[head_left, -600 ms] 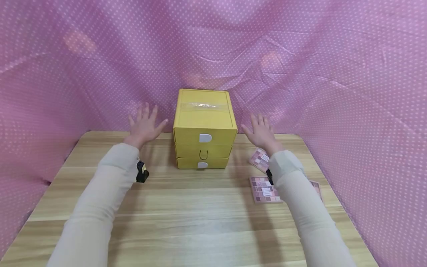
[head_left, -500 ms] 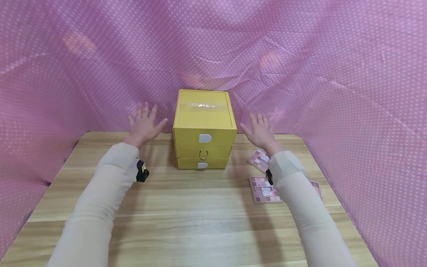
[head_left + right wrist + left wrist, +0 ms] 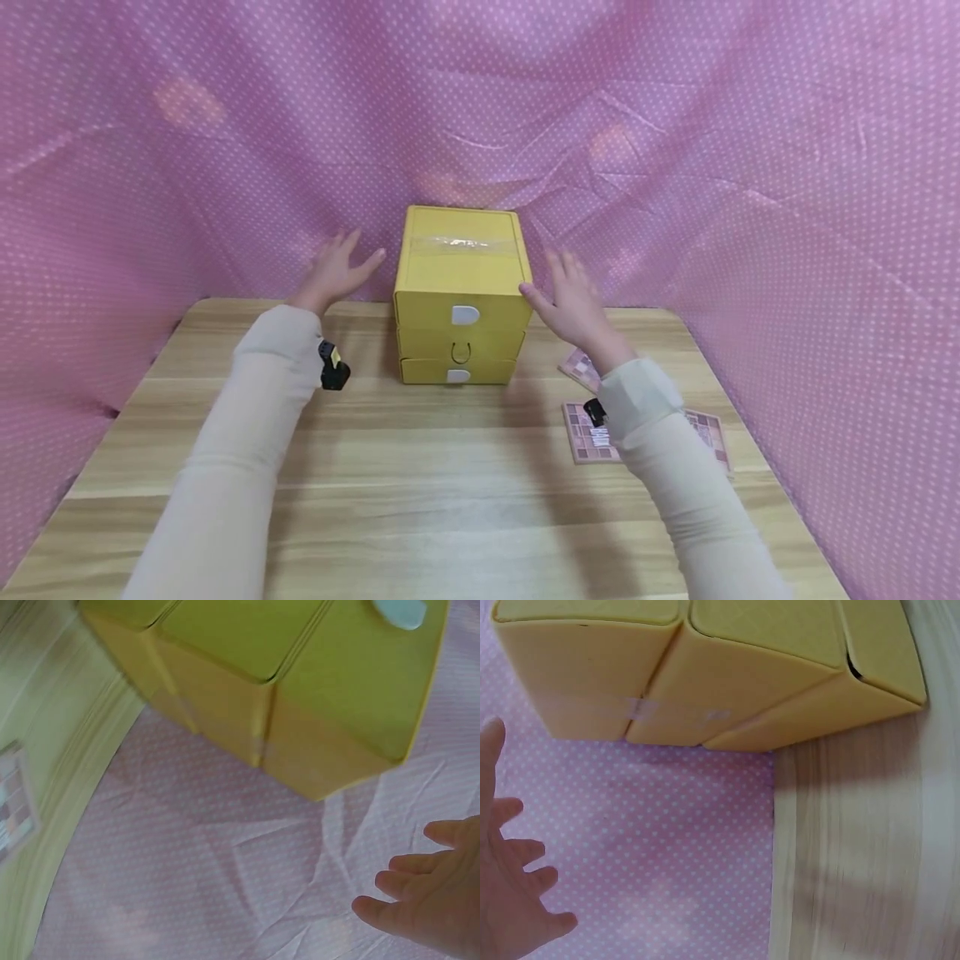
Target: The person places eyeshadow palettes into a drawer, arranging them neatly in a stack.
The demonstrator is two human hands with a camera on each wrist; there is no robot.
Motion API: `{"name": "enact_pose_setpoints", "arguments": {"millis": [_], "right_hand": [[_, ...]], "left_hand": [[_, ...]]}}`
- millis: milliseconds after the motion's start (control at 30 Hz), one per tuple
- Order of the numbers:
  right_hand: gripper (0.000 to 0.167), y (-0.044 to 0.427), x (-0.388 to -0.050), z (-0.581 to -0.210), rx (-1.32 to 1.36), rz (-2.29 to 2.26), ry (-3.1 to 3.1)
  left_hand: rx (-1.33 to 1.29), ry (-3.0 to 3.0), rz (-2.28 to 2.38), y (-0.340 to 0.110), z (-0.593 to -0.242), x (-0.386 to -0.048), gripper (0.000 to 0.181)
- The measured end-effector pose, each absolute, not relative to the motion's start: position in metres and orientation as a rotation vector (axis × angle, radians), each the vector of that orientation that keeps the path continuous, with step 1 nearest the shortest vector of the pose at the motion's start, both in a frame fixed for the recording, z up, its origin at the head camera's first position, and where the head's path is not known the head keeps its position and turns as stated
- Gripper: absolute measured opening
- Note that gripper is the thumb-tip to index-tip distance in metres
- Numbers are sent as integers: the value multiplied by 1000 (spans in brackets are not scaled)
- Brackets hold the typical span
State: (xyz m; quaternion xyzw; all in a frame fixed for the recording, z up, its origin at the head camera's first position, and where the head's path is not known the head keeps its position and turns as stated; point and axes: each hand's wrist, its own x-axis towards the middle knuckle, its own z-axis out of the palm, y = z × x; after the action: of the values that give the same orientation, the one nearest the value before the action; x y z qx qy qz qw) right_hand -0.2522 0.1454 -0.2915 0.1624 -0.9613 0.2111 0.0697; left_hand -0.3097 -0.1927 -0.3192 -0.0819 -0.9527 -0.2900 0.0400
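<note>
A yellow three-drawer box (image 3: 463, 271) stands at the back of the table, its drawers closed. White tabs mark the top and bottom drawers, and a dark loop hangs on the middle one. My left hand (image 3: 332, 273) is held up to its left with fingers spread, holding nothing. On the other side my right hand (image 3: 572, 307) is raised near the box's front right edge, its thumb overlapping that edge in the head view. Both wrist views show a gap between the hand's fingers and the yellow box (image 3: 742, 682). Clear tape crosses the box top.
Pink checkered palettes lie on the table at the right: one behind (image 3: 577, 367), one nearer (image 3: 588, 442), and one (image 3: 711, 437) partly under the right sleeve in view. Pink dotted cloth (image 3: 825, 250) hangs around the wooden table (image 3: 420, 500).
Both hands have moved inward toward the yellow box, the right thumb now overlapping its edge in view. The whole head view has shifted slightly; the box stands where it did.
</note>
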Motion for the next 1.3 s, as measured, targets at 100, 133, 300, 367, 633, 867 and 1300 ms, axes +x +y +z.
{"name": "enact_pose_setpoints", "arguments": {"millis": [100, 133, 300, 367, 633, 867, 1300], "right_hand": [[75, 139, -248, -291, 499, 660, -2849], [74, 136, -247, -291, 504, 678, -2834], [70, 123, -242, -296, 531, 798, -2736], [67, 117, -240, -300, 545, 880, -2653], [53, 99, -229, -320, 498, 1212, -2364], [41, 89, -221, -339, 377, 1453, -2195], [34, 72, -219, -362, 197, 1707, -2200]], "left_hand": [[-286, -2842, -1121, -190, -319, -312, 73], [-297, -2812, -1202, -189, -320, -312, 73], [-268, -2710, -1542, -182, -322, -314, 75], [-241, -2691, -1613, -180, -323, -315, 75], [-212, -2570, -1833, -170, -328, -318, 70], [-200, -2459, -1988, -164, -330, -317, 65], [-109, -2170, -2364, -153, -339, -320, 56]]}}
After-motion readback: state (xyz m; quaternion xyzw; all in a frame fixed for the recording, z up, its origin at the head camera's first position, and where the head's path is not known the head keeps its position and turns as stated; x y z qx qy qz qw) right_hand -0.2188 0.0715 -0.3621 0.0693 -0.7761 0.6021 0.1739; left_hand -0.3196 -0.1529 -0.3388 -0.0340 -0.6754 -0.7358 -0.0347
